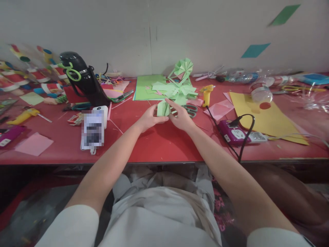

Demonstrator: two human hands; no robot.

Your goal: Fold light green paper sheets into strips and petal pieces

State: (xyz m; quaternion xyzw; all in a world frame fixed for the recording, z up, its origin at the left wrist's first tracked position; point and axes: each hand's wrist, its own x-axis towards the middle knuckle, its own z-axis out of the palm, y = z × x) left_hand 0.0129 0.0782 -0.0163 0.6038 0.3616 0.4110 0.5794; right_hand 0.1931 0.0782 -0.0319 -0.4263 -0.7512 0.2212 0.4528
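A small piece of folded light green paper [162, 108] is held between my two hands, just above the red table. Its left side is gripped by my left hand [149, 119], thumb below. My right hand [180, 117] pinches the right side, with its index finger along the top edge. Just behind lies a pile of green paper strips and pieces [177, 90], and a pleated green paper rosette [184, 67] stands at its back. Scissors with grey-green handles [191, 110] lie beside my right hand, partly hidden by it.
A yellow glue gun [206, 94] stands right of the pile, its cable running to a purple power strip [234, 133]. Yellow paper [267, 116] and a plastic bottle [261, 94] lie further right. Left are a phone [93, 130], a black bottle [83, 80] and pink paper [34, 143].
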